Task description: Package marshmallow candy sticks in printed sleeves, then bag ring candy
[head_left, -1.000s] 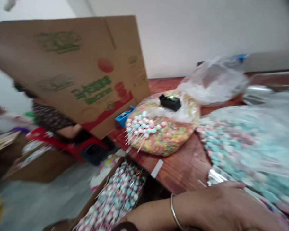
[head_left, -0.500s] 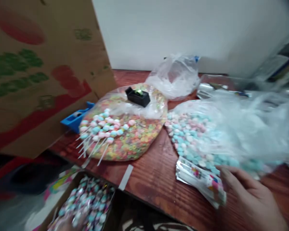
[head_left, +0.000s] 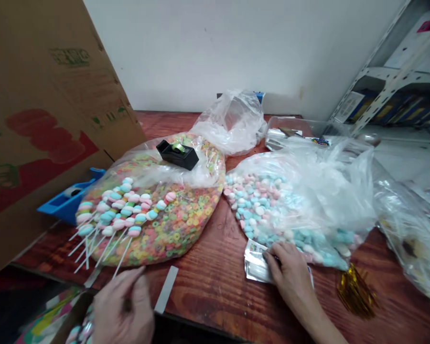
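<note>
Right hand (head_left: 290, 272): curled over foil wrappers (head_left: 257, 263), grip unconfirmed.
Left hand (head_left: 123, 306): half-closed beside the tabletop (head_left: 215, 301) (hold unclear).
Risk: candy skewers (head_left: 123, 210) lay loose on a plastic bag (head_left: 188, 229); a bump could slide them off.

One left hand (head_left: 123, 306), one right hand (head_left: 292, 272), one bag of colored cereal rings (head_left: 154, 229), one bag of pastel marshmallows (head_left: 268, 205), one black tape dispenser (head_left: 177, 155), one blue dispenser (head_left: 66, 203).
</note>
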Demonstrator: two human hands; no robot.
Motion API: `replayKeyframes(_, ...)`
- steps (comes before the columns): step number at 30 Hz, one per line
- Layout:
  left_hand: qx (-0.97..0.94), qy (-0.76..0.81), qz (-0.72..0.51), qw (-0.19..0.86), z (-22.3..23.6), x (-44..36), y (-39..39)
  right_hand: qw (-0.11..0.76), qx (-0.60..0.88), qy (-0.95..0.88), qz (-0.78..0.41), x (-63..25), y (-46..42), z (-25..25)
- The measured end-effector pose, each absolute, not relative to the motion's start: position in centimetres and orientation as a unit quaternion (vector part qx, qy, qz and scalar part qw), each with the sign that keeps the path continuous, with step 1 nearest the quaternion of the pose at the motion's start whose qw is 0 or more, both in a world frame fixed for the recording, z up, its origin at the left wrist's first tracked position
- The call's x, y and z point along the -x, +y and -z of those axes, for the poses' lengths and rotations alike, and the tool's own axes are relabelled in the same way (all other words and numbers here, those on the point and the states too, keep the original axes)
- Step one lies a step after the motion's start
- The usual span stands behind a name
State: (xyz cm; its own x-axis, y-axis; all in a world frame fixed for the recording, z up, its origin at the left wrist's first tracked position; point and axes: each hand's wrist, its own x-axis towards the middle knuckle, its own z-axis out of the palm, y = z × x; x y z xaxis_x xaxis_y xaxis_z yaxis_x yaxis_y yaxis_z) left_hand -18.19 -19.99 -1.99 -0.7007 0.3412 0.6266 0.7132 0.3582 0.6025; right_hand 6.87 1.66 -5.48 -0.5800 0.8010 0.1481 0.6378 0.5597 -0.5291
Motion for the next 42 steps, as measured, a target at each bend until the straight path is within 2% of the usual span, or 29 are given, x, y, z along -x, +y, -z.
replayKeyframes(1,0.361,-0.781,0.474,0.188,1.5,16.9,-18.1,0.193,0.422,-0.859,-0.215,-6.7,1.8,5.6)
replayKeyframes(4,0.436,-0.747,0.5,0.033,1.0,13.5,-13.4,0.198,0.425,-0.853,-0.23,-7.0,2.0,5.6)
replayKeyframes(8,0.515,-0.709,0.463,-0.132,1.7,10.2,-9.4,0.217,0.436,-0.831,-0.269,-9.4,2.5,4.4)
replayKeyframes(14,0.681,-0.627,0.354,-0.134,2.6,6.5,-6.0,0.2,0.455,-0.814,-0.299,-13.4,2.6,4.6)
replayKeyframes(18,0.715,-0.615,0.288,-0.165,3.5,5.2,-4.6,0.244,0.465,-0.809,-0.266,-13.0,2.0,6.9)
replayKeyframes(21,0.7,-0.62,0.31,-0.174,4.0,5.3,-4.6,0.269,0.466,-0.808,-0.241,-13.0,1.8,6.9)
replayKeyframes(24,0.65,-0.634,0.373,-0.191,3.0,5.3,-5.1,0.314,0.42,-0.843,-0.119,-13.9,2.1,4.2)
replayKeyframes(26,0.6,-0.619,0.402,-0.307,1.2,4.6,-5.4,0.337,0.387,-0.858,-0.032,-14.6,2.4,1.3)
replayKeyframes(29,0.43,-0.481,0.422,-0.637,-1.6,2.4,-5.1,0.38,0.343,-0.859,-0.016,-15.0,2.5,-2.8)
replayKeyframes(31,0.245,-0.344,0.477,-0.771,-2.8,1.0,-4.3,0.415,0.314,-0.853,-0.04,-15.0,2.3,-4.4)
replayKeyframes(32,0.16,-0.291,0.524,-0.784,-2.9,0.4,-3.9,0.427,0.311,-0.847,-0.056,-15.0,2.1,-4.6)
replayKeyframes(34,0.048,-0.25,0.624,-0.739,-2.7,-0.1,-2.9,0.445,0.341,-0.821,-0.105,-14.8,1.8,-4.1)
replayKeyframes(36,0.007,-0.276,0.676,-0.683,-2.0,0.1,-2.1,0.463,0.407,-0.764,-0.193,-14.6,1.7,-2.7)
replayKeyframes(39,0.007,-0.351,0.673,-0.651,-1.0,0.7,-1.7,0.475,0.454,-0.627,-0.418,-14.1,1.8,-0.5)
replayKeyframes(42,0.031,-0.387,0.671,-0.631,-0.8,1.0,-2.1,0.429,0.426,-0.534,-0.591,-13.2,1.6,0.7)
